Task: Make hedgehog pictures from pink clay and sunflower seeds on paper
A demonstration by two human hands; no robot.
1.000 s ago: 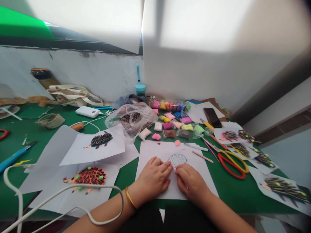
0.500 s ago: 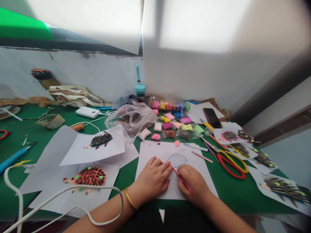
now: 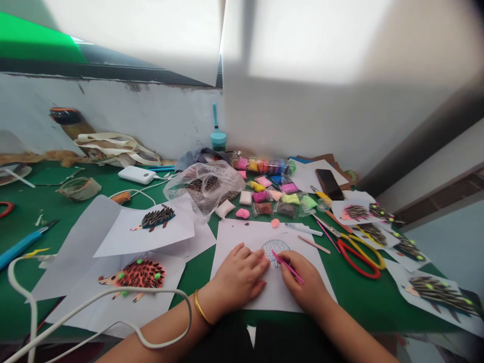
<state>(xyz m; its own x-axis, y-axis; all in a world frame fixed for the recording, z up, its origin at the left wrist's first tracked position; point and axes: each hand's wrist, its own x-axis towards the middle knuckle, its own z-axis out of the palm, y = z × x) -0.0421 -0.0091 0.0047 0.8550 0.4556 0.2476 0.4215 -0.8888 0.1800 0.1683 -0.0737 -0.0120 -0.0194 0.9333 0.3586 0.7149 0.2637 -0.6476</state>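
A white sheet of paper lies on the green table in front of me, with a blue dotted dome drawing on it. My right hand is closed round a thin pink pen whose tip touches the lower edge of the drawing. My left hand lies knuckles-up on the sheet just left of the drawing, fingers curled and pressed on the paper; a gold bangle circles its wrist.
Finished hedgehog pictures lie left and others right. Red-and-yellow scissors sit right of the sheet. Small bags of coloured clay, a plastic bag, a phone and a white cable crowd the green table.
My right hand has shifted right and tilted the pink pen, so the pen now shows clearly against the drawing. My left hand stays on the paper.
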